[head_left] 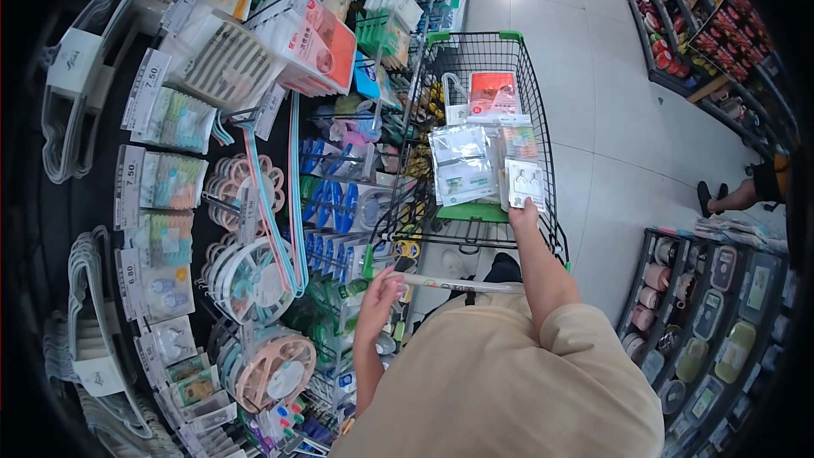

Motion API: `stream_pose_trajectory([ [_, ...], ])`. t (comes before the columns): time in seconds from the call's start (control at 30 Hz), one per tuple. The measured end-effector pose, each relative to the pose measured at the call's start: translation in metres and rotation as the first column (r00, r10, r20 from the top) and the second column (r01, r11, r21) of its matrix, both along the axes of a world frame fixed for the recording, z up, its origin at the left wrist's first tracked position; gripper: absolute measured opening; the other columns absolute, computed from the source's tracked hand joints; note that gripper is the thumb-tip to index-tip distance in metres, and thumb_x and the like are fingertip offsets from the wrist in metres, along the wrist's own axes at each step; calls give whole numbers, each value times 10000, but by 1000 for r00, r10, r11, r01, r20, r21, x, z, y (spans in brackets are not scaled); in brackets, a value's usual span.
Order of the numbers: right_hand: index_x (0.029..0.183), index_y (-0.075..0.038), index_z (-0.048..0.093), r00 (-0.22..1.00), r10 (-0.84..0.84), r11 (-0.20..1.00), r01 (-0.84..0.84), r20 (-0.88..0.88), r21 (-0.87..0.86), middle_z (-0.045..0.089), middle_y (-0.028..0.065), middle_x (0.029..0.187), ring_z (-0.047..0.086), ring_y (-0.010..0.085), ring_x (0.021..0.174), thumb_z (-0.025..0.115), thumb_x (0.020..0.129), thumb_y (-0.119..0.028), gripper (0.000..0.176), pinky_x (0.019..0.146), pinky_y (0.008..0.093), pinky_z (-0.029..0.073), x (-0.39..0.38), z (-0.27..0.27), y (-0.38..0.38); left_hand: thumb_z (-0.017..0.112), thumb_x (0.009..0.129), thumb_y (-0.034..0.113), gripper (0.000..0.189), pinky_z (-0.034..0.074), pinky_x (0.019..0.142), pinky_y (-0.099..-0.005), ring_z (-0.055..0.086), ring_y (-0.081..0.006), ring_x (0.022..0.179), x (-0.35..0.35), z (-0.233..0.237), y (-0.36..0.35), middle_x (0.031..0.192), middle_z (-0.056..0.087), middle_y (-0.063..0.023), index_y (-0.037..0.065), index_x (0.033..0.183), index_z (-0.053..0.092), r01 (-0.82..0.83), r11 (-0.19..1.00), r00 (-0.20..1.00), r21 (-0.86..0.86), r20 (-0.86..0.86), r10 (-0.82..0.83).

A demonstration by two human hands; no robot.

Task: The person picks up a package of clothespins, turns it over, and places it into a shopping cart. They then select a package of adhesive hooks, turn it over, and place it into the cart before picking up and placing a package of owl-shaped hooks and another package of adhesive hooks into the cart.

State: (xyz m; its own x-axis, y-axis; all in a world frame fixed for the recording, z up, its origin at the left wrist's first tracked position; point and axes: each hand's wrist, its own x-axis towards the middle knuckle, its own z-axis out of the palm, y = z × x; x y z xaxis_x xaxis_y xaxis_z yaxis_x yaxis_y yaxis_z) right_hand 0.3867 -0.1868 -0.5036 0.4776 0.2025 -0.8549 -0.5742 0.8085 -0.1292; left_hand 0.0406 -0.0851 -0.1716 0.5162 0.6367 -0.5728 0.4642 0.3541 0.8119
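Observation:
My right hand (524, 214) reaches into the shopping cart (549, 148), its fingers closed on the lower edge of a small white card pack of hooks (526, 180). Under and around that pack lie a clear packet with white and green parts (462, 165), a pack of pastel clothes pegs (519, 141) and a red-and-white packet (493, 93). A white hanger hook (452, 89) sticks up near the cart's left side. My left hand (381, 295) is beside the left end of the cart handle (462, 284), fingers loosely extended and holding nothing.
Shelving on the left carries hangers (78, 64), peg packs (174, 182), round drying racks (253, 282) and price tags (146, 89). Right of the tiled aisle (593, 110) stand shelves of food containers (712, 314) and snack racks (729, 25). Another person's leg (738, 197) shows at the right.

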Motion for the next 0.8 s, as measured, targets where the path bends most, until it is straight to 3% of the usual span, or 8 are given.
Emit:
stream_pose_trajectory([
  [0.1, 1389, -83, 408, 999, -35, 997, 32, -35, -66, 506, 146, 1367, 517, 346, 1234, 367, 1023, -150, 374, 1020, 546, 443, -1, -7, 3, 501, 1015, 229, 455, 463, 898, -276, 603, -157, 1054, -1, -1, 0, 1267, 583, -124, 42, 1418, 406, 14, 1000, 1000, 3, -4, -14],
  [0.17, 1408, -96, 395, 994, 95, 989, -101, -60, -105, 491, 149, 1387, 514, 354, 1236, 331, 1021, -156, 397, 1023, 557, 433, 3, -16, -4, 503, 1014, 230, 456, 463, 899, -276, 602, -156, 1054, -2, -3, -1, 1269, 582, -124, 42, 1418, 405, 25, 1000, 1000, 8, 0, -25],
  [0.27, 1422, -116, 387, 984, 147, 986, -154, -98, -62, 486, 150, 1393, 516, 364, 1231, 324, 1008, -139, 419, 1011, 582, 429, 11, -58, -18, 506, 1013, 230, 458, 463, 902, -278, 601, -157, 1058, -2, -4, -2, 1271, 580, -124, 44, 1418, 404, 26, 1000, 1000, 9, 5, -26],
  [0.57, 1376, -133, 454, 940, 231, 941, -281, -252, -189, 521, 123, 1368, 532, 375, 1213, 341, 997, -195, 401, 966, 616, 433, 18, -8, -15, 512, 1010, 245, 469, 466, 911, -292, 598, -162, 1063, 2, -3, 0, 1256, 585, -116, 37, 1416, 402, 28, 1000, 999, -9, 17, -28],
  [0.8, 1372, -113, 466, 900, 422, 897, -432, -108, -98, 518, 123, 1390, 523, 368, 1236, 315, 1001, -257, 425, 961, 627, 422, 23, -26, -16, 500, 1014, 261, 465, 476, 873, -294, 607, -169, 1044, 6, -2, 2, 1249, 594, -121, 26, 1406, 413, 57, 998, 998, 29, 32, -57],
])
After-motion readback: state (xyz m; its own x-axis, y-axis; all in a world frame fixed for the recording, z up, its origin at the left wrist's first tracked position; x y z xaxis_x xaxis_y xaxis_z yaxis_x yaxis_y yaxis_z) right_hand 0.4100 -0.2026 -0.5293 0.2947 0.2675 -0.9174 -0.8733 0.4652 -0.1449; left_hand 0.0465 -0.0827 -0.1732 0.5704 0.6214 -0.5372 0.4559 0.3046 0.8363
